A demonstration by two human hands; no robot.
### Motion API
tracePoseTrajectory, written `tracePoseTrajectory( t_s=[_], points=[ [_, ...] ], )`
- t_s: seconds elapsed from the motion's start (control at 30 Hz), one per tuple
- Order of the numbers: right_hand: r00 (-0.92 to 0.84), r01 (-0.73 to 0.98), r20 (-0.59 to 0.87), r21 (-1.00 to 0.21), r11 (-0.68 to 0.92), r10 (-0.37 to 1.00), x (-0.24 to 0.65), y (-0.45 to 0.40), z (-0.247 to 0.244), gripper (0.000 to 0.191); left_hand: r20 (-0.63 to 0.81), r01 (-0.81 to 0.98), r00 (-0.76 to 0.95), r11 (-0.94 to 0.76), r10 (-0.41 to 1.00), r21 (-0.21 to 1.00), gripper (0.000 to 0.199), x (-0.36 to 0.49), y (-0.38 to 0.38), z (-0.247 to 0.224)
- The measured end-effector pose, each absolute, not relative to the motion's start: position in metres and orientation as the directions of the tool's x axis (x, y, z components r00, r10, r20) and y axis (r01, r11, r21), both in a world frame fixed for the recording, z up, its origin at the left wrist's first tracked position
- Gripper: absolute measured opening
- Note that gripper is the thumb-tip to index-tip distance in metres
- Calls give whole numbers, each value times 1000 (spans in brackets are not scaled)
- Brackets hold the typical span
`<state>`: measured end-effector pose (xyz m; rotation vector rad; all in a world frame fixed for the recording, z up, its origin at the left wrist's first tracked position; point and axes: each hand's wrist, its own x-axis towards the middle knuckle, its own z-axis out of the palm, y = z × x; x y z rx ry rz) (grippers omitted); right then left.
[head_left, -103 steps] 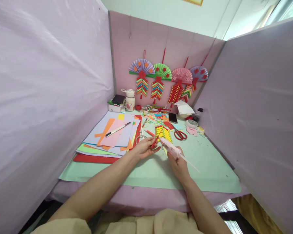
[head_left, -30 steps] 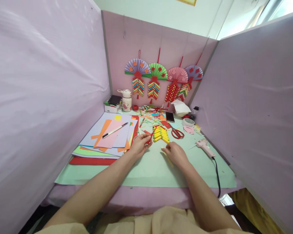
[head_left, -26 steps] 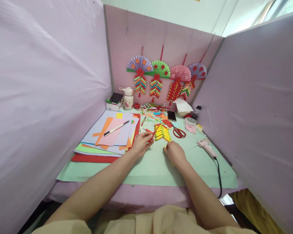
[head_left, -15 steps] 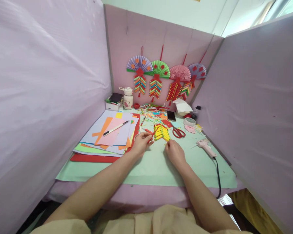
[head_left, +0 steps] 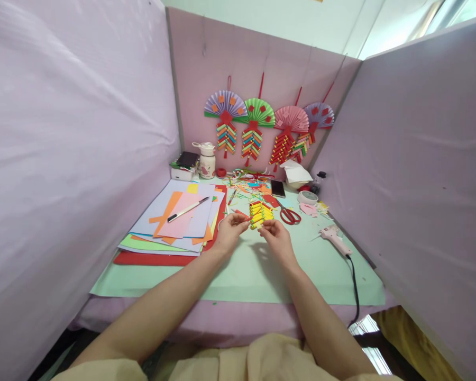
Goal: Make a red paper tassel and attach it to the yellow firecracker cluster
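Near the middle of the green table mat (head_left: 238,280) lies a cluster of yellow paper rolls (head_left: 262,213) with green ends. My left hand (head_left: 233,228) is at its lower left, thumb and fingertips pinched on a thin red strip that reaches over the rolls. My right hand (head_left: 276,235) is just below and right of the cluster, its fingertips closed around a small pale yellow piece. The two hands are a short gap apart. Beside the rolls on the right are red-handled scissors (head_left: 290,216) and a red paper piece (head_left: 270,200).
Stacked coloured paper with a pen (head_left: 188,209) lies left. A glue gun (head_left: 335,239) with a black cord is right. Behind are a bottle (head_left: 207,161), paper scraps, a phone (head_left: 278,189) and a tape roll (head_left: 308,198). Several fan ornaments (head_left: 258,112) hang on the back panel.
My right hand has moved up and left toward my left hand, and the small pale piece now shows at its fingertips. My left hand has shifted slightly, its fingers drawn closer together.
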<state>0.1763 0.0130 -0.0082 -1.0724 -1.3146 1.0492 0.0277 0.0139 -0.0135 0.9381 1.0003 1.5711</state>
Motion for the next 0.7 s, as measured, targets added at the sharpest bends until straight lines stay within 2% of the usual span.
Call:
tracePoseTrajectory(
  t_s=[0.2, 0.5, 0.7],
  points=[
    [-11, 19, 162, -987, 162, 987, 174, 7, -5, 32, 225, -141, -259, -267, 940, 953, 19, 27, 11, -10],
    [19, 7, 130, -992, 130, 991, 167, 4, -1, 35, 337, -37, -255, -357, 907, 933, 15, 31, 2, -4],
    [11, 12, 126, -992, 126, 992, 166, 4, 0, 36, 324, -58, -245, -347, 914, 936, 15, 33, -3, -2]
  ],
)
